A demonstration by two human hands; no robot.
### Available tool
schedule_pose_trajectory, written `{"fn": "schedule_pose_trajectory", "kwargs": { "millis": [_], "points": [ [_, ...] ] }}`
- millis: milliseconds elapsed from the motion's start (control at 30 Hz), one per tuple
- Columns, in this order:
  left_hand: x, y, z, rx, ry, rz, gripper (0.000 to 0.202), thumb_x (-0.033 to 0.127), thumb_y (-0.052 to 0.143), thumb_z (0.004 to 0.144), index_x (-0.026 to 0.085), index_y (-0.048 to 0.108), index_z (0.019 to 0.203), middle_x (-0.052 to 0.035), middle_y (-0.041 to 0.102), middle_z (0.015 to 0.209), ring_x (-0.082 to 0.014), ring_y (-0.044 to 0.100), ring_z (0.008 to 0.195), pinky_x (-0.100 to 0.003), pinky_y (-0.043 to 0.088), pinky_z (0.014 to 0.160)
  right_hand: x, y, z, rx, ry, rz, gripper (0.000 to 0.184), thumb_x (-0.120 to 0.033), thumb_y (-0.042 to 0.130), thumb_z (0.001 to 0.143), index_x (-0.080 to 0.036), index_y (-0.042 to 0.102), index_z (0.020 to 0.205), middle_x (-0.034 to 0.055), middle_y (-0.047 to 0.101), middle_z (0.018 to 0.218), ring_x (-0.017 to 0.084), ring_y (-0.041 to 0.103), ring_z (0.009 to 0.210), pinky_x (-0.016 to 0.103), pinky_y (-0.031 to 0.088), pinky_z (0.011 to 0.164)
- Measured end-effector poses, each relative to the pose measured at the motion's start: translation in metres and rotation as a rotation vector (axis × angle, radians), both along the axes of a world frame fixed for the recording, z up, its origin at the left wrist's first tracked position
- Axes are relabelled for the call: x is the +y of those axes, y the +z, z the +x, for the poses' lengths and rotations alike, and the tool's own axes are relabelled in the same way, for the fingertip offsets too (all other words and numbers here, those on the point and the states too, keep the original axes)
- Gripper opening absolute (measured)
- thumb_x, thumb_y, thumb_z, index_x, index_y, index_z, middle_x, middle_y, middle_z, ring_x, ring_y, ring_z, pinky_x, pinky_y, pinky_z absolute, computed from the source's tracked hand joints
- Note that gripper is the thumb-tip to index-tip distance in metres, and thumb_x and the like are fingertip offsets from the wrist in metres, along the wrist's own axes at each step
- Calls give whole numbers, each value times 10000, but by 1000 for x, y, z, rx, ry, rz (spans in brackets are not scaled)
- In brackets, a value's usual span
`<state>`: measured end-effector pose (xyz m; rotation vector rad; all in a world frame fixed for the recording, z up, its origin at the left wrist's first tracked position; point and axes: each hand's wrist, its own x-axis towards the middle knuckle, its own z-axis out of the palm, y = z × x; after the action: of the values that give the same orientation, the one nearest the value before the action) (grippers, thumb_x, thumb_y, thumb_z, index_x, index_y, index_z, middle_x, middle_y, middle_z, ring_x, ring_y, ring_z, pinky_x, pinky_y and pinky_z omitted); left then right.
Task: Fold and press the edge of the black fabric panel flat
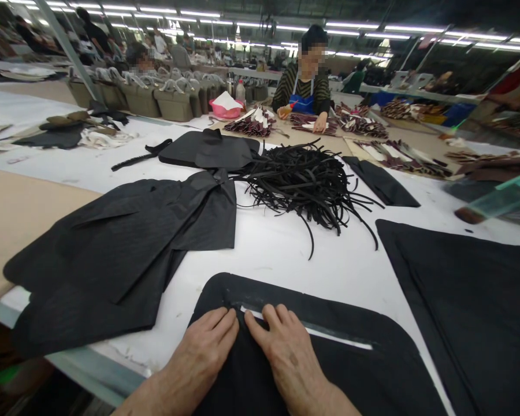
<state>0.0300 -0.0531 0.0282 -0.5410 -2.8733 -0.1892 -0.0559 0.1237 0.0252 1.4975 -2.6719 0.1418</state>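
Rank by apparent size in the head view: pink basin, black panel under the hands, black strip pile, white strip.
1. Black panel
2. Black strip pile
3. Unsure: white strip vs pink basin; strip longer but thinner, and nearer the camera.

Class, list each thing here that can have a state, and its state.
Black panel: lying flat
Left hand: fingers together, on panel
Right hand: thumb spread, on panel
White strip: partly covered
Black strips: heaped, tangled
Black fabric pieces: overlapping, creased
Pink basin: holding something white
Olive bags: standing
Ceiling lights: lit
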Motion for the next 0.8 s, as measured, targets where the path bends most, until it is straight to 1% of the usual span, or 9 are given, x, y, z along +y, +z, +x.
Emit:
{"fn": "schedule_pose_trajectory", "kwargs": {
  "millis": [100,200,333,433,500,567,600,700,800],
  "points": [
    [1,-1,-1,51,45,66,436,-35,325,766,87,570,1104,-113,643,1079,-206,570,1012,-319,510,887,-6,4,1,64,28,22,537,-68,593,750,-245,474,1243,41,546,923,230,481,780,365,403,650],
    [1,-3,-2,67,62,110,422,-28,318,775,92,561,1098,-108,640,1063,-201,567,999,-316,509,887,-10,6,4,105,25,32,548,-66,581,746,-231,468,1256,56,557,930,234,493,780,375,409,660],
    [2,-5,-4,39,69,98,415,-6,361,786,99,530,1150,-114,618,1105,-212,557,1003,-325,502,888,-9,2,9,128,18,6,535,-84,602,755,-194,463,1260,72,560,961,237,500,806,383,417,686],
    [6,-3,-8,-67,106,13,483,-11,420,764,155,506,1210,-104,601,1145,-233,559,989,-364,513,852,-3,-3,11,138,36,-51,452,-104,600,787,-147,483,1222,76,558,956,226,496,813,373,421,705],
    [9,0,-11,-160,126,-59,533,-11,453,749,200,498,1236,-102,588,1171,-254,560,993,-399,515,840,2,-6,11,137,35,-88,421,-87,595,787,-121,497,1195,74,560,951,218,491,808,361,424,711],
    [11,4,-13,-211,128,-107,546,-16,463,741,205,503,1239,-111,579,1188,-270,556,1016,-420,505,856,8,-8,11,135,24,-121,401,-51,579,772,-105,516,1164,75,563,958,217,488,819,350,427,729],
    [12,6,-14,-220,123,-113,541,-23,460,738,195,512,1231,-115,577,1192,-269,552,1028,-413,499,870,11,-9,11,136,20,-138,385,-32,562,765,-97,528,1143,77,565,958,218,487,826,345,427,737],
    [8,9,-12,-232,119,-69,534,-58,441,719,159,540,1197,-115,582,1186,-250,548,1043,-374,489,899,23,-11,10,147,20,-191,361,7,496,751,-72,551,1099,90,570,953,226,486,835,336,425,740],
    [2,7,-9,-222,148,17,536,-68,403,723,170,561,1176,-116,575,1187,-250,539,1064,-372,493,891,34,-11,9,165,2,-229,360,18,451,739,-80,566,1066,93,576,938,231,489,821,337,423,727]
  ]
}}
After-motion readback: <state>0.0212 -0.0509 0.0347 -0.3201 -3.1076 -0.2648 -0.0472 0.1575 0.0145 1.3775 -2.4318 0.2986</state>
